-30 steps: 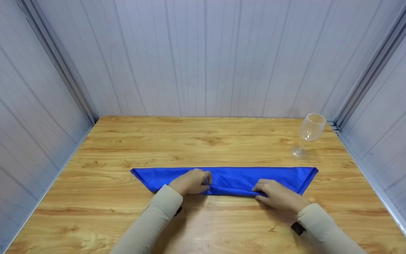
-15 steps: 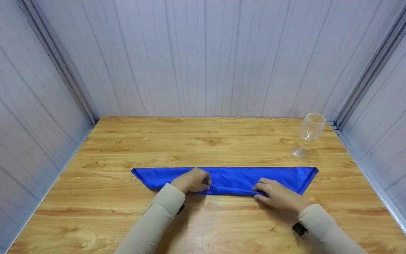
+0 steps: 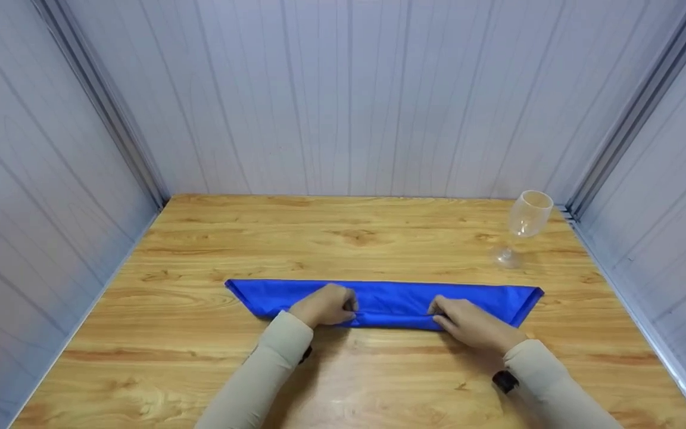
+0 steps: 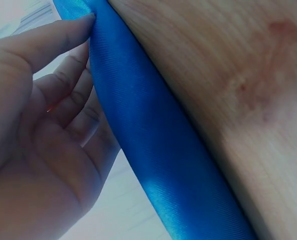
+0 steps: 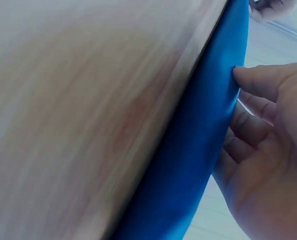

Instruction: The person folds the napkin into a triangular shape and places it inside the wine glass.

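Note:
A shiny blue cloth (image 3: 396, 298) lies across the table as a long folded strip with slanted ends, its near edge turned up into a narrow fold. Near the middle of that edge my left hand (image 3: 326, 305) pinches the fold between thumb and fingers. Farther right along the same fold my right hand (image 3: 474, 325) pinches it too. In the left wrist view the left thumb presses on the cloth (image 4: 138, 115); the fingertips behind it are hidden. The right wrist view has the right thumb against the cloth (image 5: 203, 135), fingers curled behind.
A clear stemmed wine glass (image 3: 530, 214) stands upright at the back right of the wooden table (image 3: 259, 238). Pale panel walls (image 3: 343, 101) enclose the table at the back and both sides.
The right hand has shifted slightly, and the fold beneath it has been lifted and turned a little farther from me. The left hand stays almost in place. The glass has not moved.

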The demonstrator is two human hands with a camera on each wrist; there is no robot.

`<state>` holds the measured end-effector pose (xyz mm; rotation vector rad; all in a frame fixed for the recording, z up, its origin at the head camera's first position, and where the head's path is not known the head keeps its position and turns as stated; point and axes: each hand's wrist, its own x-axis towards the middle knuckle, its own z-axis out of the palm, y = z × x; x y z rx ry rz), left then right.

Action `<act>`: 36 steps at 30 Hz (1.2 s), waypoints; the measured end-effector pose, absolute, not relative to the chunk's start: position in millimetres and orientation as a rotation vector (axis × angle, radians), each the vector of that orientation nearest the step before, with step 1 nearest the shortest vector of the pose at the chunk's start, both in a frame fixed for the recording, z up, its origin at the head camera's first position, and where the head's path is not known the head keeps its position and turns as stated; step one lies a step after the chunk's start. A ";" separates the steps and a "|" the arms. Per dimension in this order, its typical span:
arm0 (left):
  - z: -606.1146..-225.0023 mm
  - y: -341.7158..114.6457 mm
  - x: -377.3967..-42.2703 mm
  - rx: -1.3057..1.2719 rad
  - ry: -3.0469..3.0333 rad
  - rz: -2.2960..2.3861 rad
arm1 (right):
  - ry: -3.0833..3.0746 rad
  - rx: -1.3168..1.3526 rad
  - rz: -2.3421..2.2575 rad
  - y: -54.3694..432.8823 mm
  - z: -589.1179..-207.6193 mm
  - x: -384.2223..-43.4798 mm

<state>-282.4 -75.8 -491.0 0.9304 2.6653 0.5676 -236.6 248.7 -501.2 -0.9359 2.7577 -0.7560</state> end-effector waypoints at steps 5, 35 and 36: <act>-491.5 -76.0 -282.7 0.942 2.690 0.562 | 2.775 -0.938 -0.775 248.6 -500.7 -241.8; -490.8 -77.5 -279.4 0.901 2.714 0.578 | 2.989 -0.979 -0.587 239.9 -504.1 -247.6; -490.8 -77.4 -278.6 0.915 2.731 0.563 | 2.989 -0.987 -0.577 240.7 -503.8 -246.6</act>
